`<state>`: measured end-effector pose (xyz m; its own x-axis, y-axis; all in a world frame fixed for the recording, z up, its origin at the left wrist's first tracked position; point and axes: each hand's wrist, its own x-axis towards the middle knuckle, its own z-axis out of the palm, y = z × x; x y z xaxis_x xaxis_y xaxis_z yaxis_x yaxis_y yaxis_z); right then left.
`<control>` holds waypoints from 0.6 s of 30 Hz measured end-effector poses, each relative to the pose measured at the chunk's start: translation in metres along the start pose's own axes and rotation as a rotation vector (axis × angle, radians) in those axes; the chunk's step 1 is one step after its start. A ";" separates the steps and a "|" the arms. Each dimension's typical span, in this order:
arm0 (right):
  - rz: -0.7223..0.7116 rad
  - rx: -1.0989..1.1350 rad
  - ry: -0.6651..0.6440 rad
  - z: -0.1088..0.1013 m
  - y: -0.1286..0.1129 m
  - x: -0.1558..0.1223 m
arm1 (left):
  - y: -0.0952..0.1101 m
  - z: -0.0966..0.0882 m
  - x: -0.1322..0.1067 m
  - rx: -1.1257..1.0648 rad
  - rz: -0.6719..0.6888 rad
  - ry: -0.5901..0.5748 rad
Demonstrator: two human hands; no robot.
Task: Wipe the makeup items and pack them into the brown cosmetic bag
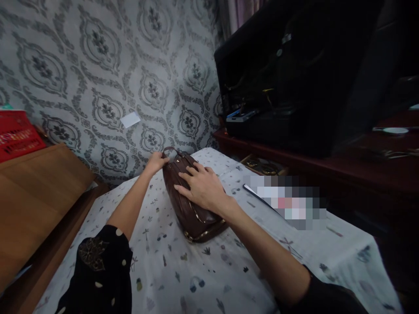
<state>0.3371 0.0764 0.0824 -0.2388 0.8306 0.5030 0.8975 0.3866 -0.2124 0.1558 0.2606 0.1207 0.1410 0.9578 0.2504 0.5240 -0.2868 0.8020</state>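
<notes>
A dark brown leather bag with gold zippers lies on a table covered by a white printed cloth. Its short top handle points towards the wall. At the bag's far left corner, beside the handle base, my left hand is closed on the edge, with its fingertips partly hidden. Spread flat over the front of the bag, my right hand presses on the leather with fingers apart. The zipper at the near end of the bag appears closed.
Right of the bag lies a flat item, blurred out by pixels. A dark red cabinet with a large black screen-like unit borders the table's right side. On the left are a brown box and a red package.
</notes>
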 end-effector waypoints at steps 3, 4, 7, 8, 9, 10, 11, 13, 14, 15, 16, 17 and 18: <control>0.001 -0.002 -0.002 0.000 0.001 0.000 | 0.002 0.002 -0.004 0.025 0.028 -0.001; 0.001 -0.002 0.002 0.000 0.001 0.000 | 0.004 0.002 -0.007 0.029 0.037 -0.007; 0.004 0.002 0.012 0.000 0.001 0.000 | 0.010 0.000 -0.014 0.041 0.054 -0.044; 0.006 0.003 0.012 -0.001 0.001 0.000 | 0.012 -0.001 -0.015 0.051 0.055 -0.060; 0.007 0.004 0.012 -0.001 0.001 0.000 | 0.015 -0.003 -0.016 0.064 0.054 -0.076; 0.008 0.004 0.012 -0.001 0.000 0.000 | 0.017 -0.004 -0.017 0.079 0.052 -0.091; 0.013 0.005 0.015 -0.002 0.000 0.000 | 0.020 -0.004 -0.016 0.095 0.052 -0.101; 0.032 0.009 0.021 -0.003 -0.001 -0.001 | 0.026 -0.003 -0.013 0.124 0.060 -0.103; 0.047 0.011 0.027 -0.003 -0.001 -0.002 | 0.028 0.000 -0.011 0.134 0.068 -0.097; 0.061 0.011 0.035 -0.003 -0.002 -0.002 | 0.031 0.004 -0.008 0.141 0.075 -0.089; 0.073 0.009 0.044 -0.003 -0.002 -0.002 | 0.033 0.009 -0.006 0.143 0.081 -0.085; 0.080 0.005 0.053 -0.002 -0.002 -0.003 | 0.035 0.015 -0.002 0.143 0.086 -0.083; 0.082 0.000 0.060 -0.002 -0.002 -0.003 | 0.037 0.021 0.001 0.141 0.089 -0.083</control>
<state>0.3365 0.0724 0.0830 -0.1415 0.8342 0.5329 0.9130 0.3181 -0.2555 0.1925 0.2510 0.1391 0.2574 0.9288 0.2666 0.6180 -0.3704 0.6935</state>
